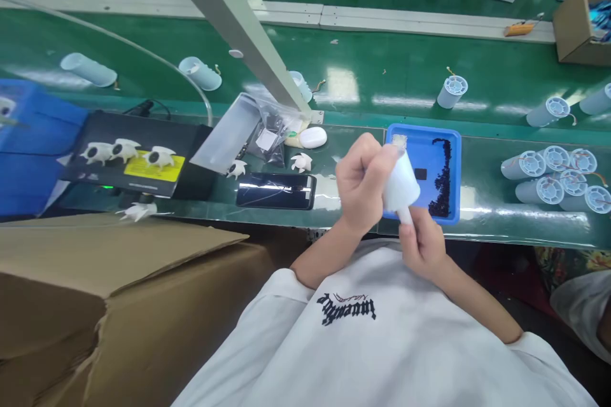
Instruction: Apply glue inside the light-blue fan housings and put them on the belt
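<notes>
In front of my chest, my left hand [360, 181] is closed around a pale blue-white plastic cylinder [403, 184], tilted with its lower end toward me. A small greyish piece shows at its upper end by my thumb; I cannot make out what it is. My right hand [424, 245] grips a slim white rod [405, 215] that meets the cylinder's lower end. Whether the rod goes inside or is part of it is hidden. Behind my hands, a shallow blue tray [457, 172] holds a heap of tiny dark parts [443, 181], perhaps screws.
Similar cylinders with wires [548, 191] stand grouped at right; others lie on the green conveyor [382, 70]. Left of my hands are a phone [275, 191], white fan wheels [160, 157] and a black box [102, 181]. A slanted metal post [238, 25] crosses above; an open carton [181, 292] sits lower left.
</notes>
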Tool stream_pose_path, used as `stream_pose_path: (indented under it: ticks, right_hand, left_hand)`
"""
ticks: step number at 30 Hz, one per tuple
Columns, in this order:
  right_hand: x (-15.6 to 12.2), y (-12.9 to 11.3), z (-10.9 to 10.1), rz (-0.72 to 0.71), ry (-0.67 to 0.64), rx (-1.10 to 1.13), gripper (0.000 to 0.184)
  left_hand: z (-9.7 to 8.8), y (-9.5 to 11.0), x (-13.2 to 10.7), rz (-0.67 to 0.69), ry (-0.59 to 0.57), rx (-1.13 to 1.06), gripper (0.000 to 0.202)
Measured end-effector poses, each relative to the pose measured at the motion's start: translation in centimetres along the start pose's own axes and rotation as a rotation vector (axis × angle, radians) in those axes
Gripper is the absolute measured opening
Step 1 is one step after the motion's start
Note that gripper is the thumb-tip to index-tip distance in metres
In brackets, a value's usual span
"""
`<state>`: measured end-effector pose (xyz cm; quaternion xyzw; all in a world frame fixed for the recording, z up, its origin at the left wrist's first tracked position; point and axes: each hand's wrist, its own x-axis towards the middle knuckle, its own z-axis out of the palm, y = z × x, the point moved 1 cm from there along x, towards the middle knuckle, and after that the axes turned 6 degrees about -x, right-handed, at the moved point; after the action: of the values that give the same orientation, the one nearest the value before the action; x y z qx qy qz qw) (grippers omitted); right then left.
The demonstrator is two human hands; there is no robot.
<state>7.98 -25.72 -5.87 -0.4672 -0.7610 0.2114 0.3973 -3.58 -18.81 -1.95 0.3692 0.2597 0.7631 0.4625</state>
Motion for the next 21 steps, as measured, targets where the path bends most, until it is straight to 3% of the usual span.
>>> stream_pose_path:
  ticks: [3, 6, 10, 15, 21]
  right_hand:
    - [-0.6, -1.7, -0.6, -0.173, 0.026, 0.02, 0.025]
    - [-0.7, -2.6, -1.0, -0.218, 0.006, 0.08, 0.027]
    - [-0.4, -2.6, -0.8, -0.102, -0.003, 0.117, 0.03]
    - [-0.5, -2.0, 0.0, 0.109, -0.018, 0.215, 0.028]
    - [-0.8, -0.9, 0.6, 0.181, -0.002, 0.241, 0.034]
  left_hand:
    - [1.4, 1.9, -1.1, 0.097, -0.095, -0.175, 0.053]
    - [1.9, 3.0, -1.8, 0.124, -0.062, -0.157, 0.048]
    - [1.2, 2.2, -1.9, 0.165, -0.038, 0.007, 0.045]
    - [-0.3, -0.7, -1.3, 0.003, -0.073, 0.03, 0.048]
    - [0.2, -1.7, -0.8, -0.091, -0.14, -0.013, 0.052]
